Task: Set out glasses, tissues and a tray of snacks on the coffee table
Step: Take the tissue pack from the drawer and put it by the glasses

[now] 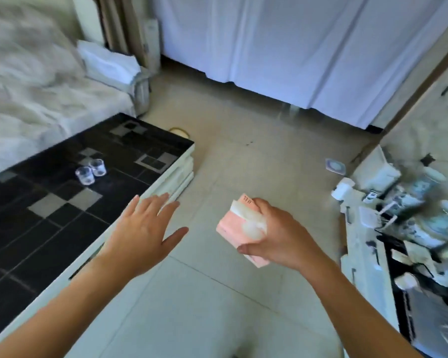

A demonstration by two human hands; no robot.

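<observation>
A pink pack of tissues (233, 229) with white tissue showing at its top is gripped in my right hand (277, 233), held above the floor to the right of the coffee table. My left hand (145, 228) hovers with fingers spread over the table's right edge, holding nothing. The coffee table (49, 210) has a black and grey tiled top and a white rim. Two small clear glasses (91, 171) stand side by side near its middle.
A sofa with a light rumpled cover (36, 99) runs behind the table. White curtains (295, 47) hang at the far wall. A cluttered low cabinet (411, 228) with bottles and containers lines the right side. Tiled floor (243, 140) lies between table and cabinet.
</observation>
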